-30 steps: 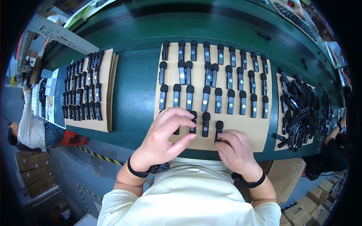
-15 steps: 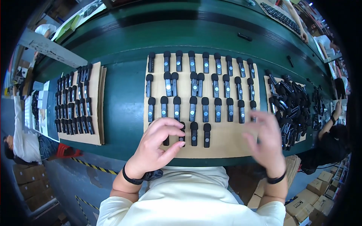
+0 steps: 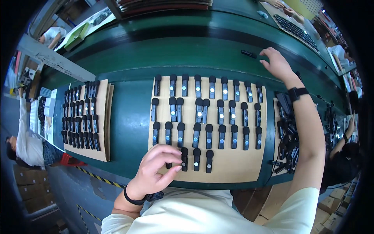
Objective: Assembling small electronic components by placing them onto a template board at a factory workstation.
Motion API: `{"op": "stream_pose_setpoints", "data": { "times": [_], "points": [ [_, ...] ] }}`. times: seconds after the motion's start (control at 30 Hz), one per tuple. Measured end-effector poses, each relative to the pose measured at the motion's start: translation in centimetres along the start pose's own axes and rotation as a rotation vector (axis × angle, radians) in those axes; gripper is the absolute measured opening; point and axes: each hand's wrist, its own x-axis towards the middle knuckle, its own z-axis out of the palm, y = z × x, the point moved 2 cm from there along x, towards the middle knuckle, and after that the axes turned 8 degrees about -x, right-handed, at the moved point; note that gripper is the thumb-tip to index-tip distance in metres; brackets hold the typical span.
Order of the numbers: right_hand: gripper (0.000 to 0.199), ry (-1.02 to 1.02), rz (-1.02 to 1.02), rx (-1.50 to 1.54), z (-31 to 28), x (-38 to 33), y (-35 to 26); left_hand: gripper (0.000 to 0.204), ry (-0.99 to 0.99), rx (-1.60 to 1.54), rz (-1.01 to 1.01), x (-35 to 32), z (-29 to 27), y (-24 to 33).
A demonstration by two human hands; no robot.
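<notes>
Rows of small black clip-on microphones with foam tops (image 3: 212, 87) lie on a cardboard sheet (image 3: 233, 169) before me. My left hand (image 3: 156, 169) hovers at the sheet's near left, its fingers curved and parted from the thumb. Their tips are beside a microphone (image 3: 184, 160) in the nearest row; whether they touch it I cannot tell. Another microphone there is partly hidden by this hand. My right hand (image 3: 277, 64) reaches far out over the green surface, fingers apart and empty. Just left of its fingertips lies a single black microphone (image 3: 248, 54).
To the left, stacked cardboard sheets (image 3: 103, 132) carry more rows of microphones. A heap of microphones (image 3: 287, 136) lies on cardboard at the right, partly behind my right forearm. A grey metal post (image 3: 58, 58) rises at the left. Other people work at both sides and across the far right.
My right hand has gone from above the sheet's near right part to the far right, close to the lone microphone. The left hand stays beside the same microphone. The view has tilted farther outward.
</notes>
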Motion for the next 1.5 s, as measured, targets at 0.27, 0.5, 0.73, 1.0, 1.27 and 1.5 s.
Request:
{"op": "stream_pose_setpoints", "data": {
  "times": [0.27,0.5,0.73,1.0,1.27,1.5],
  "points": [
    [0.023,-0.082,0.050,0.076,4.6,4.6,1.2,0.016,0.005,0.032,-0.058,-0.1,-0.1,0.2],
    [0.020,-0.080,0.164,0.613,-1.0,-0.7,-1.6,0.016,-0.021,0.004,-0.035,0.6,0.3,-0.1],
    [0.020,-0.008,0.174,1.092,-9.1,-15.7,-13.3,0.023,-0.065,-0.078,0.131,1.4,1.5,1.0],
    [0.024,0.161,-0.137,1.011,-9.9,-22.5,-21.9,0.043,-0.171,-0.153,0.127,2.4,3.8,3.4],
    [0.024,0.261,-0.154,0.975,-9.5,-23.7,-24.4,0.030,-0.093,-0.194,0.170,0.9,4.6,3.7],
    [0.026,0.152,0.042,1.347,-8.4,-23.9,-25.7,0.031,-0.023,-0.088,0.275,0.6,4.9,4.3]
  ]
}}
